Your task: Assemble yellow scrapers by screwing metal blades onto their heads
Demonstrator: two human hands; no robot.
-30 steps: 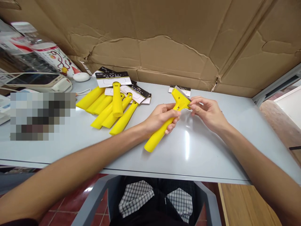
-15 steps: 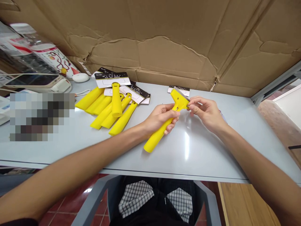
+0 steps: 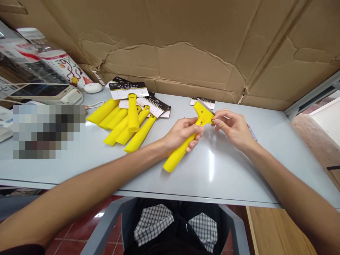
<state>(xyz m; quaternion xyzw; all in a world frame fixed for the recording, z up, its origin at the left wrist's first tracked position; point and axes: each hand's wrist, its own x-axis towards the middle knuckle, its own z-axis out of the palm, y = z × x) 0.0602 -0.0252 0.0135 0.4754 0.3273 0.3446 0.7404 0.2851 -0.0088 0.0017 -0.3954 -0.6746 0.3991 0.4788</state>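
Note:
A yellow scraper (image 3: 177, 154) with a metal blade along its wide head is held tilted above the table. My left hand (image 3: 183, 135) is wrapped round its handle just below the head. My right hand (image 3: 231, 128) pinches the right corner of the head with thumb and forefinger; the fingertips hide what exactly they grip there. Left of my left hand lies a pile of yellow scraper handles (image 3: 140, 134), with black and white printed cards (image 3: 130, 91) on their far ends. Beyond the held scraper lies another printed card (image 3: 209, 103).
Brown cardboard (image 3: 196, 63) stands along the table's back edge. At the left are plastic bottles (image 3: 61, 63), a device with a dark screen (image 3: 39, 90), a white rounded object (image 3: 92, 87) and a blurred-out patch. A blue-and-red packet (image 3: 251, 132) lies partly behind my right hand.
Both hands keep their hold on the scraper, with hardly any movement. The whole view has shifted very slightly.

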